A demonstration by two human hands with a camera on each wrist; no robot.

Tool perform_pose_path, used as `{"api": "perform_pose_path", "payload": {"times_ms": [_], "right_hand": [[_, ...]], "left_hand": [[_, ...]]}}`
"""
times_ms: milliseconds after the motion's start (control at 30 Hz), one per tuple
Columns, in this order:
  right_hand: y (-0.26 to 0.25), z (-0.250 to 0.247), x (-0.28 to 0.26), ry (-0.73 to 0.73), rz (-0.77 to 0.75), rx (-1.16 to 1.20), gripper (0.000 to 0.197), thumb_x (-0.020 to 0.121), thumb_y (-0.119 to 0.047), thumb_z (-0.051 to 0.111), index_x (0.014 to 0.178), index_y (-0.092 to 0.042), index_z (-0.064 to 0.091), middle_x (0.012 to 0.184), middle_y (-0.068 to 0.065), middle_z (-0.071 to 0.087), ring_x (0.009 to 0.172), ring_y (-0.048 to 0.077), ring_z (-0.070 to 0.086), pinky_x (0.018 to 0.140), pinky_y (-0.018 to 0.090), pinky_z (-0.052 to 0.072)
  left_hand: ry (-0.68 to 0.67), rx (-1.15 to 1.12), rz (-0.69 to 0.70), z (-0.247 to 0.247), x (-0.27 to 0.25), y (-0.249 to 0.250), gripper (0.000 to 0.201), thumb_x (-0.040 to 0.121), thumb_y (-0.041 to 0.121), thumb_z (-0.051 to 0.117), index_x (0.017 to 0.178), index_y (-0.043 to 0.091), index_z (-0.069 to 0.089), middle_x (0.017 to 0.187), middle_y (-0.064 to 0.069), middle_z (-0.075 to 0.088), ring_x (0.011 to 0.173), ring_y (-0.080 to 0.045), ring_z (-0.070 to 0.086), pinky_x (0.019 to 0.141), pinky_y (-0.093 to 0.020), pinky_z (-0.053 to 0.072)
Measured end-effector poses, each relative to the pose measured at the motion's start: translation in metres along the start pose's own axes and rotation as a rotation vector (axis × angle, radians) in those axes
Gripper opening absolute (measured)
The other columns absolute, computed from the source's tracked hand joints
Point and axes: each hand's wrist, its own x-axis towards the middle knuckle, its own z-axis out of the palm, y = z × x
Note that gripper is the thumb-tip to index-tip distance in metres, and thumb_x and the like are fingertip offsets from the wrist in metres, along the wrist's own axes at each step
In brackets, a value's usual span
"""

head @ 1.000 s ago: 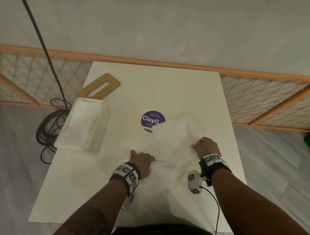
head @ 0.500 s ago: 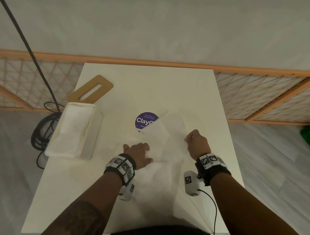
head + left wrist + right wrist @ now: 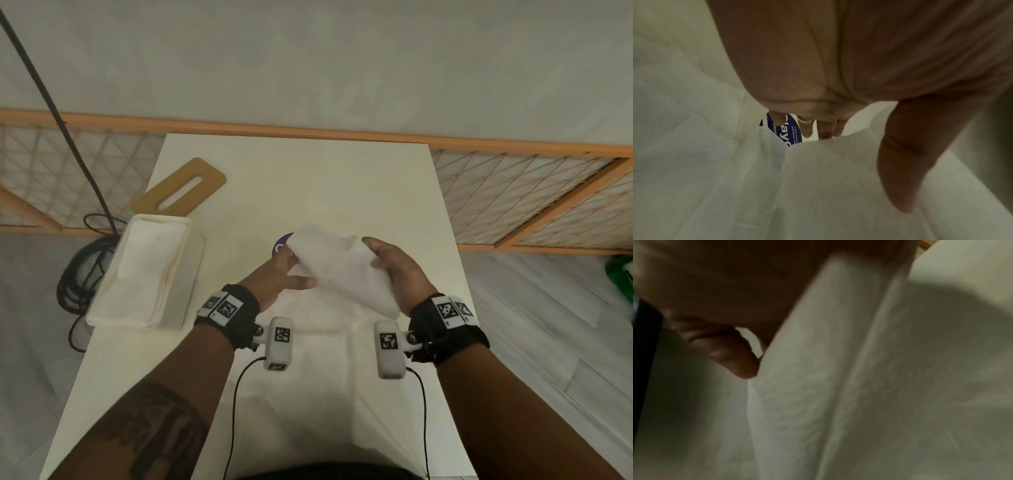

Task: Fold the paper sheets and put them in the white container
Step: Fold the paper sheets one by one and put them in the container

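Note:
A folded white paper sheet (image 3: 342,267) is held up above the table (image 3: 308,178), over the middle. My right hand (image 3: 399,274) grips its right end, thumb on top and fingers underneath; in the right wrist view the sheet (image 3: 838,386) fills the frame beside my thumb (image 3: 731,356). My left hand (image 3: 279,274) lies with fairly straight fingers against the sheet's left edge. In the left wrist view the sheet (image 3: 838,186) passes between the straight thumb (image 3: 900,162) and the fingers (image 3: 824,128). The white container (image 3: 178,274) stands at the table's left edge with folded sheets inside. More unfolded sheets (image 3: 329,370) lie flat below my hands.
A wooden lid with a slot (image 3: 181,186) lies behind the container. A purple round sticker (image 3: 281,244) shows on the table behind the raised sheet. A black cable coil (image 3: 78,274) lies on the floor to the left. An orange lattice fence (image 3: 513,192) runs behind the table.
Both hands were pressing the sheet flat on the table; now they have lifted it, folded smaller, off the pile. My view has dropped closer to the table.

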Motion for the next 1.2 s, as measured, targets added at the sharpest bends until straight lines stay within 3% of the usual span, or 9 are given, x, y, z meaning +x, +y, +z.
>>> {"api": "perform_pose_path", "payload": {"times_ms": [133,233,300,533,667,900,1033,1133,1200], "right_hand": [[-0.007,0.005,0.006,0.059,0.109,0.073,0.026,0.072,-0.032,0.07,0.088,-0.013,0.06,0.083,0.01,0.058,0.076,0.027,0.053,0.068,0.034,0.041],[0.009,0.0,0.004,0.058,0.271,0.214,0.078,0.084,-0.074,0.055,0.121,-0.006,0.063,0.115,0.015,0.07,0.104,0.034,0.066,0.091,0.044,0.051],[0.021,0.001,-0.005,0.02,0.372,0.292,0.091,0.082,-0.079,0.048,0.132,-0.005,0.06,0.124,0.018,0.069,0.114,0.037,0.066,0.099,0.051,0.051],[0.038,0.013,-0.014,0.105,0.291,0.144,0.015,0.093,-0.009,0.067,0.107,-0.002,0.065,0.11,0.02,0.073,0.09,0.028,0.074,0.073,0.036,0.061],[0.044,0.006,-0.017,0.104,0.273,0.083,0.017,0.095,-0.004,0.063,0.111,-0.008,0.064,0.112,0.021,0.071,0.096,0.034,0.069,0.091,0.049,0.054],[0.045,0.009,-0.033,0.08,0.283,-0.051,0.021,0.099,-0.022,0.063,0.119,-0.017,0.067,0.11,0.007,0.075,0.093,0.024,0.071,0.084,0.04,0.056],[0.051,0.01,-0.036,0.149,0.205,0.027,0.025,0.096,-0.012,0.065,0.121,-0.009,0.066,0.109,0.013,0.075,0.091,0.027,0.071,0.071,0.035,0.059],[0.053,0.009,-0.039,0.152,0.156,0.019,0.023,0.095,-0.004,0.063,0.116,-0.007,0.072,0.106,0.017,0.075,0.088,0.03,0.072,0.071,0.036,0.059],[0.052,0.009,-0.041,0.14,0.152,-0.041,0.015,0.093,0.001,0.061,0.1,0.0,0.074,0.097,0.018,0.074,0.084,0.032,0.069,0.07,0.035,0.059]], "left_hand": [[0.119,-0.14,0.077,0.0,-0.014,-0.002,0.048,0.075,0.022,0.083,0.118,0.008,0.069,0.122,-0.01,0.072,0.118,-0.024,0.066,0.1,-0.033,0.051],[0.358,-0.234,0.115,-0.004,-0.023,-0.009,0.044,0.079,0.024,0.084,0.116,0.006,0.071,0.116,-0.011,0.074,0.115,-0.034,0.067,0.101,-0.047,0.052],[0.434,-0.284,0.104,-0.005,-0.031,-0.016,0.037,0.085,0.019,0.079,0.118,0.007,0.07,0.116,-0.009,0.075,0.114,-0.032,0.068,0.101,-0.051,0.052],[0.511,-0.248,0.072,-0.008,-0.055,-0.036,0.034,0.077,0.027,0.078,0.109,0.015,0.075,0.113,-0.004,0.076,0.109,-0.03,0.068,0.091,-0.048,0.055],[0.497,-0.172,0.082,-0.02,-0.066,-0.039,0.019,0.078,0.021,0.076,0.096,0.023,0.081,0.108,-0.01,0.075,0.102,-0.037,0.063,0.085,-0.047,0.05],[0.382,0.108,0.151,-0.032,-0.085,-0.028,0.027,0.081,0.039,0.072,0.106,0.032,0.079,0.106,-0.006,0.077,0.104,-0.043,0.068,0.094,-0.063,0.053],[0.377,0.13,0.143,-0.034,-0.086,-0.025,0.025,0.08,0.034,0.074,0.103,0.03,0.081,0.104,-0.01,0.078,0.104,-0.049,0.066,0.094,-0.065,0.052],[0.373,0.174,0.139,-0.038,-0.088,-0.026,0.022,0.071,0.037,0.078,0.091,0.029,0.083,0.091,-0.013,0.078,0.083,-0.041,0.066,0.083,-0.058,0.054],[0.338,0.24,0.116,-0.038,-0.09,-0.026,0.018,0.079,0.013,0.073,0.074,0.026,0.083,0.079,-0.008,0.076,0.077,-0.031,0.063,0.078,-0.047,0.053]]}}
